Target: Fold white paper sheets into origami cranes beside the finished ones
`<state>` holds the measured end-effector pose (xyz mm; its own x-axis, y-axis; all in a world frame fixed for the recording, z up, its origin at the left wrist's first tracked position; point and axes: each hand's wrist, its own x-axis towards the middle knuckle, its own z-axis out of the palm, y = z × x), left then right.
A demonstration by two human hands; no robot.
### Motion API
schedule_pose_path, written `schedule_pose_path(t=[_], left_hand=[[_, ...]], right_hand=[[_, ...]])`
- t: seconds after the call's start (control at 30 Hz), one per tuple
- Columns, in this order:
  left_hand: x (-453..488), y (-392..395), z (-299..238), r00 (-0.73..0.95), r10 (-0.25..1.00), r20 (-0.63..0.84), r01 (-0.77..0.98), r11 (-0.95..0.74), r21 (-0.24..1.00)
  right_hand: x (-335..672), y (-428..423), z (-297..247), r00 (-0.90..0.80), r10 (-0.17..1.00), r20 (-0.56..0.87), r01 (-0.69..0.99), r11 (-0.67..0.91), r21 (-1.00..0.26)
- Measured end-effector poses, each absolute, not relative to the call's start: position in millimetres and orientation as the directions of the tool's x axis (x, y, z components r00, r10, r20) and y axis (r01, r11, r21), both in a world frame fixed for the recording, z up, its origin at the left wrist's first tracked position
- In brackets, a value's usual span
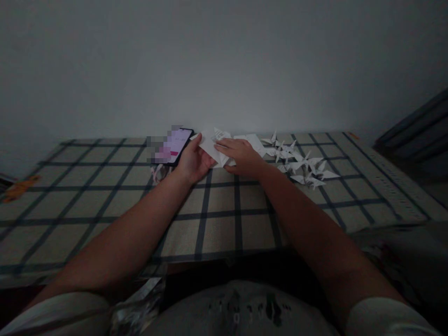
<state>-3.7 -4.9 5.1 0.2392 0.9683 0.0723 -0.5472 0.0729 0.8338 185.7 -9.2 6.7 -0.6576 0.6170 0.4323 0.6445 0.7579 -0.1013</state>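
A white sheet of paper [214, 144], partly folded, lies on the checked cloth [224, 219] near the far wall. My left hand [194, 162] grips its left edge with thumb on top. My right hand [240, 156] lies flat on the paper with fingers stretched out, pressing it down. Both forearms reach forward across the cloth.
A lit phone [175, 145] lies just left of my left hand. Several folded white paper cranes [300, 164] are scattered right of my right hand, with more white paper [255, 141] behind it. A grey wall stands close behind; a dark object [416, 135] is at far right.
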Motion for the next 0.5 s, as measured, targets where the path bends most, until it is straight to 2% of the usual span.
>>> schedule_pose_path(t=[0.2, 0.5], left_hand=[[-1, -12, 7, 0.324, 0.940, 0.107, -0.538, 0.091, 0.838], [4, -13, -2, 0.250, 0.956, 0.152, -0.356, -0.055, 0.933]], right_hand=[[188, -2, 4, -0.613, 0.599, 0.515, 0.617, 0.770, -0.160], [188, 7, 3, -0.551, 0.529, 0.645, 0.449, 0.840, -0.305]])
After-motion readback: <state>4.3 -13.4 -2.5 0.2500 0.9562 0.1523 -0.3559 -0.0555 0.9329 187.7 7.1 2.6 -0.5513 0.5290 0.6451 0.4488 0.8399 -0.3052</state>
